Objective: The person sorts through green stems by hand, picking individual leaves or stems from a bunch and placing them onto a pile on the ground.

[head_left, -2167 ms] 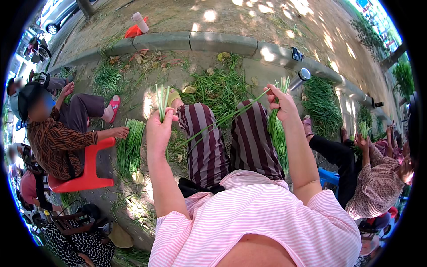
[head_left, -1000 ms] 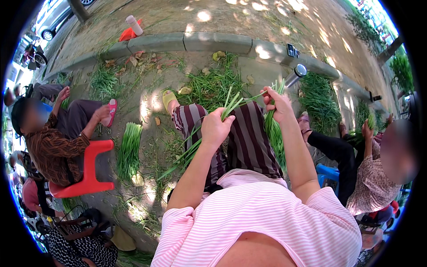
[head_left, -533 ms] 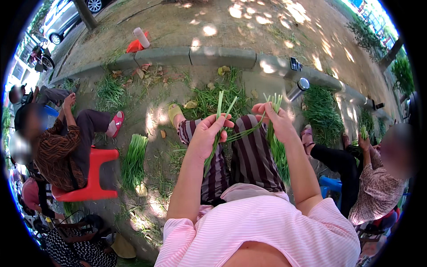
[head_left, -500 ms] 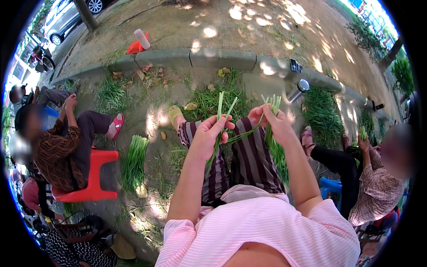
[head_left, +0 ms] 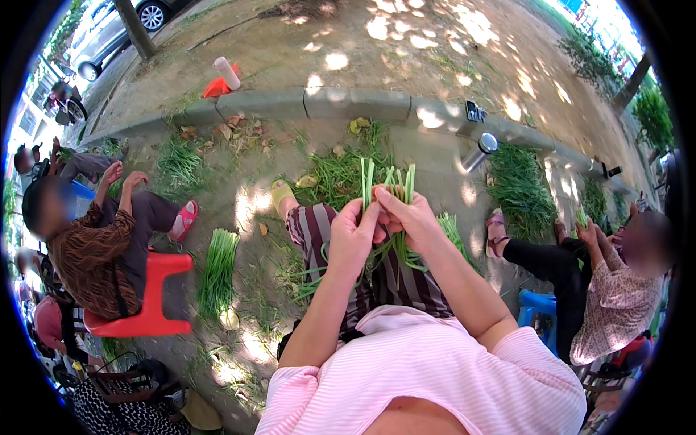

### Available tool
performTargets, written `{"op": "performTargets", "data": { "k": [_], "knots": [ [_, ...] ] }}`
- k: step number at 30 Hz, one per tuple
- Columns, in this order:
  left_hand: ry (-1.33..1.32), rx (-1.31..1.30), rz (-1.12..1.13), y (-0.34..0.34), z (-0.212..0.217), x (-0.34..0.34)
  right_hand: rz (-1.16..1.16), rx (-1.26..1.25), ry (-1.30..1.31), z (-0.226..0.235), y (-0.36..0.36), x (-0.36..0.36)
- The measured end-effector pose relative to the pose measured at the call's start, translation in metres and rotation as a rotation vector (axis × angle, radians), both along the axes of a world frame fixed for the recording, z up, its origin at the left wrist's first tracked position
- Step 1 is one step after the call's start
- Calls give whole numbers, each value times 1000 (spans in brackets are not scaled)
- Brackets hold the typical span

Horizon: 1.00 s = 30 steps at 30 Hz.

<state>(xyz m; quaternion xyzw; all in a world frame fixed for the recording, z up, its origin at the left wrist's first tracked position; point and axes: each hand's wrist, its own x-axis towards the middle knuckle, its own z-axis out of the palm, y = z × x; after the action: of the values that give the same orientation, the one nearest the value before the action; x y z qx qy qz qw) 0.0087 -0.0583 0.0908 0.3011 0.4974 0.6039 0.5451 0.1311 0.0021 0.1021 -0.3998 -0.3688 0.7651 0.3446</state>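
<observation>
My left hand (head_left: 354, 235) and my right hand (head_left: 412, 220) meet above my knees. Closed fingers of the left hand hold a few green chives (head_left: 367, 176), pale ends up. A small bunch of chives (head_left: 409, 179) is gripped in my right hand, its leaves drooping below the fingers. The fingertips of both hands come together around the stalks; which ones they pinch there is partly hidden. Beyond my feet lies a loose heap of chives (head_left: 348, 170). By my right knee another bundle of chives (head_left: 451, 230) shows in part.
A tidy chive bundle (head_left: 219, 268) lies left of me, near a person on a red chair (head_left: 156, 297). At right sits a person by a blue stool (head_left: 535, 308). Ahead are a steel flask (head_left: 478, 152), a chive pile (head_left: 518, 181) and a concrete curb (head_left: 355, 104).
My hands were apart, each with chives, and have come together in the middle. The person at left has moved their hands apart.
</observation>
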Motion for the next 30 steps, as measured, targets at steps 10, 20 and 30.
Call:
{"op": "performTargets", "data": {
  "k": [10, 20, 30],
  "knots": [
    [52, -49, 269, -15, 7, -63, -250, -4, 59, -25, 45, 45],
    [261, 1, 530, -54, 21, -126, -420, -127, 187, -54, 75, 108],
    [368, -90, 493, -55, 12, -124, -461, -123, 226, -58, 84, 133]
  ]
}}
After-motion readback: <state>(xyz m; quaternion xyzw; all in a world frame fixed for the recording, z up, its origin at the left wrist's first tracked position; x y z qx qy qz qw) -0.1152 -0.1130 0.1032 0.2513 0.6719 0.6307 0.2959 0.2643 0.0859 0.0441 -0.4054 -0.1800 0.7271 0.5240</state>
